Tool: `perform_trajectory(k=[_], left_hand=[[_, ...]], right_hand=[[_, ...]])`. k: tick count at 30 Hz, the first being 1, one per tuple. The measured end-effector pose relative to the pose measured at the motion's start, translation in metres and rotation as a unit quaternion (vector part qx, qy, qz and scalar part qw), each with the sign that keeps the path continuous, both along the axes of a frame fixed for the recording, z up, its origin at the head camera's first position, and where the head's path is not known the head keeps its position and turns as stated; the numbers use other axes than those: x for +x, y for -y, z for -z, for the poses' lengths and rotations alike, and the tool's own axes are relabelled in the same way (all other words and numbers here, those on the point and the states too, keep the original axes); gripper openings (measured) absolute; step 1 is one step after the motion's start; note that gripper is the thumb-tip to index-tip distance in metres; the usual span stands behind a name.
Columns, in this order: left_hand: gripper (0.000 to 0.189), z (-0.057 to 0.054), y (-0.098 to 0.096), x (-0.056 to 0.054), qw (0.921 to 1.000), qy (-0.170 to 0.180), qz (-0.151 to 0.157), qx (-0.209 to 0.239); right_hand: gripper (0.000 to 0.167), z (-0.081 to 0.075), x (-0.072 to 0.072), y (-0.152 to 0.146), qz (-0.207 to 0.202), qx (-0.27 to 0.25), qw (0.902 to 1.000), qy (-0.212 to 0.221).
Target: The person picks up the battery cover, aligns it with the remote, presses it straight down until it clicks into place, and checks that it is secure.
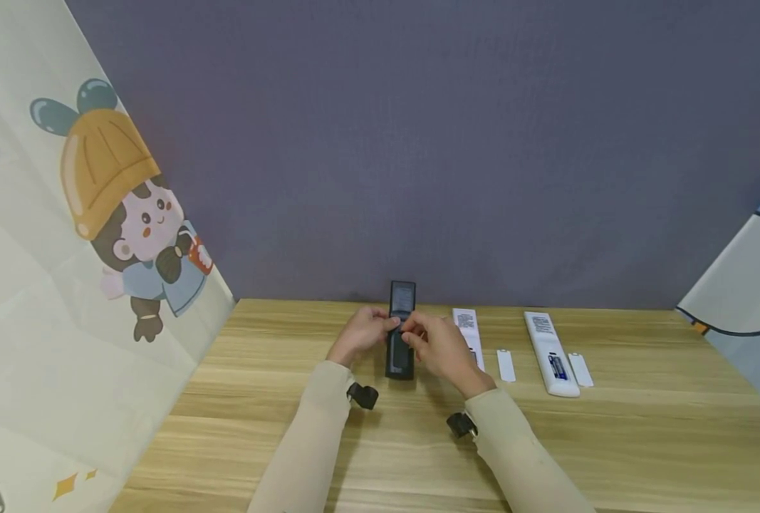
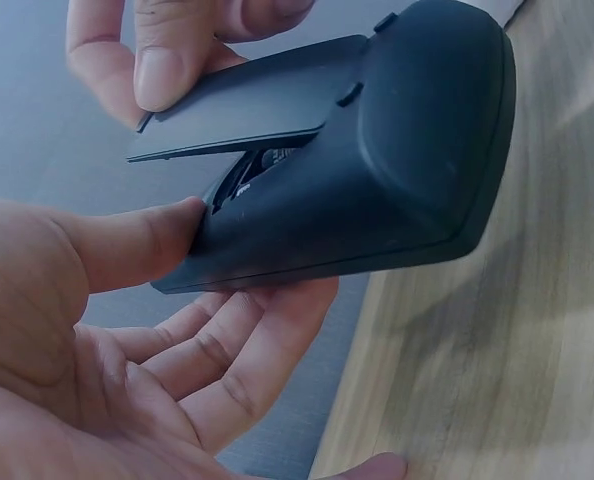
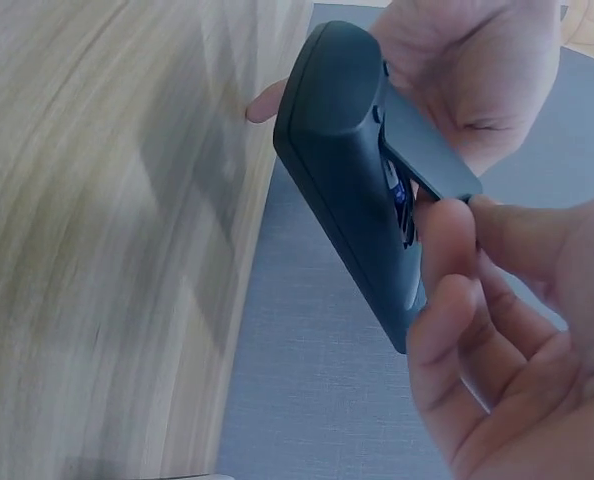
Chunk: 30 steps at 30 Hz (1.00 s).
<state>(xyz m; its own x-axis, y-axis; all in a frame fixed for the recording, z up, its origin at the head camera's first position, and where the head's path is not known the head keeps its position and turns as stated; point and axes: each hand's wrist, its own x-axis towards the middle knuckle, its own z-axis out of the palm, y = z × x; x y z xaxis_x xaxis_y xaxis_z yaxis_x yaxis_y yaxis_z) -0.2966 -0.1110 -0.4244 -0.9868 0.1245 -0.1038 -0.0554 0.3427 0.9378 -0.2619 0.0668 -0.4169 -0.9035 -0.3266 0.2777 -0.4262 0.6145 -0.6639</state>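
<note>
My left hand (image 1: 368, 331) grips a black remote control (image 2: 417, 190) by its sides, thumb on one edge and fingers beneath. The remote is back side up, held off the table. Between thumb and fingertip, my right hand (image 3: 517, 300) pinches the free end of the black battery cover (image 2: 247, 97). This cover is tilted up, its other end still at the remote near two small tabs. Through the gap, part of a battery (image 3: 399, 195) shows inside the compartment.
Right of the hands, two white remotes lie back side up: one (image 1: 466, 324) partly behind my right hand, another (image 1: 543, 342) with batteries (image 1: 557, 367) exposed. Beside them lie two white battery covers, one nearer (image 1: 506, 365) and one farther right (image 1: 581, 370). A grey partition (image 1: 380, 157) borders the wooden table (image 1: 258, 399).
</note>
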Motion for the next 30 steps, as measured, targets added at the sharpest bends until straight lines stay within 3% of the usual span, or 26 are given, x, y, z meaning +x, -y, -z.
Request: perform_trajectory(k=[23, 30], left_hand=[[0.02, -0.0006, -0.0012, -0.0003, 0.9987, 0.007, 0.017, 0.048], [0.019, -0.003, -0.0022, 0.0001, 0.9985, 0.004, 0.019, 0.051]], right_hand=[[0.005, 0.0061, -0.003, 0.0033, 0.046, 0.034, 0.9973, -0.044], [0.006, 0.0082, -0.0047, 0.003, 0.064, 0.015, 0.9971, -0.038]])
